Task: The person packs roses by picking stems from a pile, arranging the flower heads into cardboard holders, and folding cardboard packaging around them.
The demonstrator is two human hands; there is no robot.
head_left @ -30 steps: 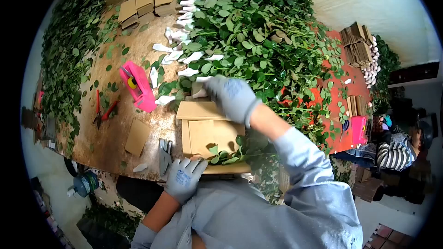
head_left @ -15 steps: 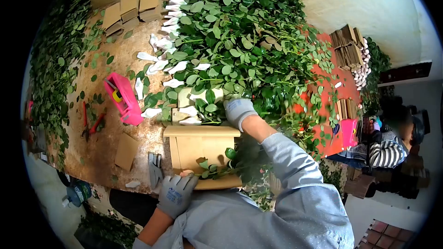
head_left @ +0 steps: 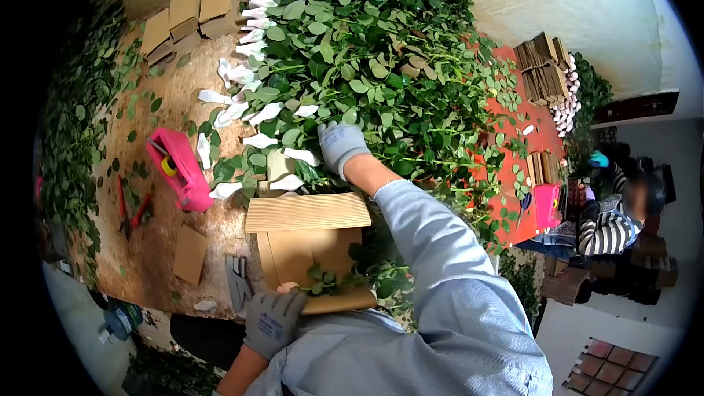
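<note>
My left hand (head_left: 273,323), in a grey glove, is closed at the lower left corner of a corrugated cardboard sheet (head_left: 308,209). Beside its fingertips is a pale pink rose (head_left: 288,287), its leafy stem lying across the sheet. My right hand (head_left: 342,148), also gloved, reaches into a pile of leafy rose stems (head_left: 396,73). Its fingers are curled, and leaves hide whatever they grip. Just left of them lies a rose bud in a white sleeve (head_left: 301,156). More white-sleeved buds line the pile's left edge.
A stapler (head_left: 238,282) and a flat cardboard piece (head_left: 191,253) lie left of the sheet. Beyond are a pink tape dispenser (head_left: 180,170) and red-handled pruners (head_left: 132,209). Cardboard stacks (head_left: 191,15) stand at the back. A person in striped sleeves (head_left: 601,227) is at right.
My right hand has moved up and left, deeper over the rose pile. My left hand stays at the sheet's corner. The whole view has shifted slightly. The person at right has raised a hand.
</note>
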